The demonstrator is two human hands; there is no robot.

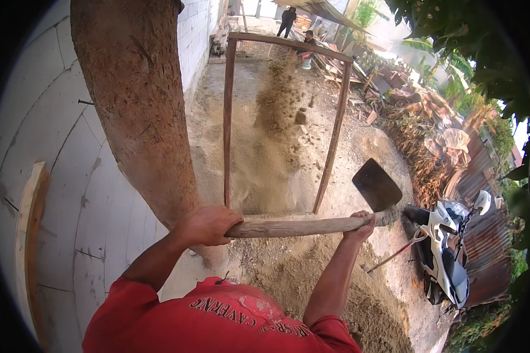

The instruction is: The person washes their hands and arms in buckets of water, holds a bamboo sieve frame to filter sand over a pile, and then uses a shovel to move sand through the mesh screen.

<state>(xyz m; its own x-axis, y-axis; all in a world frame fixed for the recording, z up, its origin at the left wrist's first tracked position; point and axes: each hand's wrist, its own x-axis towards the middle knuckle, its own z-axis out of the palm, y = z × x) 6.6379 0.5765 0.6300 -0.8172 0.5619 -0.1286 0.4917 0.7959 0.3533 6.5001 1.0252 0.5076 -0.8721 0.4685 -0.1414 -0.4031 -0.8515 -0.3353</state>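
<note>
Both hands grip a hoe with a thick, worn wooden handle (294,227) held level across my front. My left hand (212,225) is wrapped around the handle's left end. Near the head end, my right hand (359,227) closes round the handle. The hoe's broad, dark, squarish blade (378,185) stands up beyond my right hand. Ahead is a tall sieve screen of wire mesh in a wooden frame (228,117). A burst of loose sand (278,100) is in the air at the mesh. Below my arms lies a heap of damp sand (359,294).
A tree trunk (135,106) rises close on the left, before a grey block wall (94,194) with a leaning plank (29,247). Right are a parked white motorcycle (450,253), a long-handled tool (397,252) and dry debris (424,123). Two people (287,22) are beyond the screen.
</note>
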